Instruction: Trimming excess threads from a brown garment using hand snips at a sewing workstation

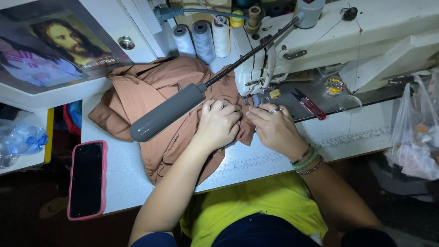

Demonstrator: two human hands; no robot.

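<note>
The cloth (151, 98) lies on the worktop (123, 178) at frame centre-left, under my two hands (219, 123). The lamp head (167, 112) hangs over the cloth, left of my hands. The sewing machine (347, 32) fills the upper right. The thread spools (201, 39) stand behind the cloth. The phone (87, 178) lies at lower left. The snips (308, 104) lie right of my hands.

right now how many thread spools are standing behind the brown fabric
4: two grey spools side by side, a white spool right of them, and a yellow spool partly hidden behind the sewing machine. More may be hidden.
</note>
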